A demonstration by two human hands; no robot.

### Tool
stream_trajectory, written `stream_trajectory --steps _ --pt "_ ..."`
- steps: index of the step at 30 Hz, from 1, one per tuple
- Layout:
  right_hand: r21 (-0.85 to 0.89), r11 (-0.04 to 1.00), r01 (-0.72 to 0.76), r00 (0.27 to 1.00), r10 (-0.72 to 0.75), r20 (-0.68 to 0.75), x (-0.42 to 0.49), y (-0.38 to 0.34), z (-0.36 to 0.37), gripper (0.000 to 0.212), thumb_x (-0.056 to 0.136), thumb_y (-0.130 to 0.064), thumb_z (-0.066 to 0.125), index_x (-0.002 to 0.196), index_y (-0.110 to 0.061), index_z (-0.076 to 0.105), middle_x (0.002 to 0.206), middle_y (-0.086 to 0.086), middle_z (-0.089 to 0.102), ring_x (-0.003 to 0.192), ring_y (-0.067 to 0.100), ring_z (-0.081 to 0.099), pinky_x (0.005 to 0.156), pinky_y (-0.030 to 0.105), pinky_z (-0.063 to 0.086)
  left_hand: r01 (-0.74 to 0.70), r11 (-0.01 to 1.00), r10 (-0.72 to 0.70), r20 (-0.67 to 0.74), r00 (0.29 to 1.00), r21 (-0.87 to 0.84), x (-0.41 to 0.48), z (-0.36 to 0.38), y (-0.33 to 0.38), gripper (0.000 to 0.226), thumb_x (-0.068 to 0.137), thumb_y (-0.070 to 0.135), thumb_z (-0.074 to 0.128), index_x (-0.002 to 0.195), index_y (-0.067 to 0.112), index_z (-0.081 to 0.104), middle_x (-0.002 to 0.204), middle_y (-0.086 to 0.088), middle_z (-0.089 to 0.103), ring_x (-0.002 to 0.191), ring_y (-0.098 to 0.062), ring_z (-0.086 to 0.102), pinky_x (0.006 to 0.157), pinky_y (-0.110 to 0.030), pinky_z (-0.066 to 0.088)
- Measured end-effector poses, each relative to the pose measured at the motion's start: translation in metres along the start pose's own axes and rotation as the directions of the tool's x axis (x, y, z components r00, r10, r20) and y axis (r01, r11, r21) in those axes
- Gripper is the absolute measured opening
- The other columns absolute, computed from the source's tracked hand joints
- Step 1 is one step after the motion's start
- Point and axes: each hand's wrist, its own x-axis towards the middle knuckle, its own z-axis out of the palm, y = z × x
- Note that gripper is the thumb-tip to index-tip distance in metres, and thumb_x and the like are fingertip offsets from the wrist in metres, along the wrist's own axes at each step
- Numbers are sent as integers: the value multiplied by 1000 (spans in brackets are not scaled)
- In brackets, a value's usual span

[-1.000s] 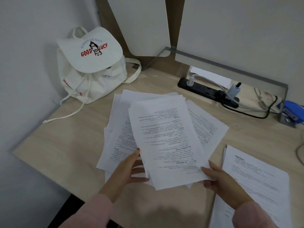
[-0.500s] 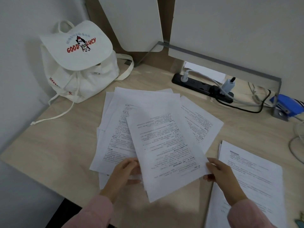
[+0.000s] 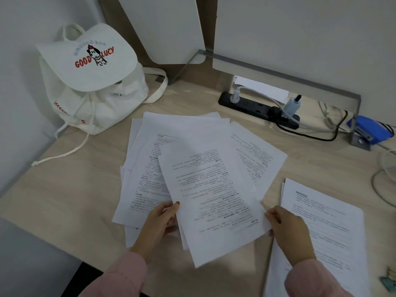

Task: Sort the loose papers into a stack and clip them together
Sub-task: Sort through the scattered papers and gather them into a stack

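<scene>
White papers (image 3: 214,200) w/ black print; white bag (image 3: 92,69), red lettering; blue stapler (image 3: 372,129); pink sleeves (image 3: 122,275)

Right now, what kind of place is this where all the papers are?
Most likely a study corner or small office desk. The clues: printed papers spread over a wooden desk, a power strip with plugs in it by the wall, and a white backpack in the corner.

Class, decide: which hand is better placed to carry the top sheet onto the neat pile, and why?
Probably the right hand: it pinches a corner of the top sheet, beside the neat pile. The left hand holds the opposite edge, over the scattered sheets.
</scene>
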Motion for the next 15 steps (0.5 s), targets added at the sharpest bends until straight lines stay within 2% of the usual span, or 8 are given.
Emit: stream_trajectory --steps 1,3,5,7,9,11,13,15 --pt "-66 997 27 999 -29 -26 1 1 -1 18 90 -19 56 76 -8 60 60 5 64 54 16 62 53 25 43 -1 1000 1 -8 1000 15 2 -1 -2 22 91 24 55 102 8 66 51 6 46 54 -10 45 70 -29 51" --pt "-88 995 56 996 -62 -65 1 2 -2 22 90 -22 56 74 -7 56 56 7 61 54 22 59 51 29 41 -5 999 6 -15 1000 41 3 1 -5 18 91 18 55 100 7 66 58 3 49 58 -13 47 64 -25 48" --pt "42 998 48 997 -45 -64 -1 0 -5 20 90 -21 55 74 -10 54 53 8 60 48 18 56 48 28 40 4 1000 -4 -4 1000 29 2 4 -5 17 90 16 56 100 6 65 80 -4 63 74 -18 60 62 -22 53" --pt "284 959 -2 999 11 -31 -2 -5 -11 16 91 -16 53 76 -10 55 50 8 58 37 7 50 45 22 41 25 1000 -25 14 1000 0 0 7 -3 21 89 18 59 105 5 63 100 -7 68 92 -23 67 64 -20 56" --pt "497 865 -71 997 75 12 0 -6 -19 15 92 -13 50 81 -7 58 50 9 54 33 4 44 41 15 39 50 998 -50 16 999 -25 -2 9 -1 22 88 21 60 107 9 62 104 -8 69 96 -24 68 66 -21 57" --pt "646 751 -139 989 141 49 4 -1 -27 17 93 -13 49 84 -4 60 53 9 48 40 9 41 45 21 36 61 998 -61 9 998 -21 -1 11 1 18 88 23 60 104 15 61 103 -8 70 94 -23 68 71 -26 57" --pt "754 623 -210 975 187 117 8 8 -34 17 93 -13 49 84 -5 62 55 5 44 46 12 36 47 22 35 56 998 -56 18 998 8 -1 15 2 12 89 23 59 100 19 62 102 -6 70 90 -21 69 69 -27 56" --pt "827 482 -291 954 207 216 11 19 -38 17 93 -12 49 81 -9 61 52 0 43 42 8 35 41 17 35 51 998 -53 43 998 46 0 19 3 19 90 24 57 107 17 62 105 -5 70 90 -19 69 64 -24 55"
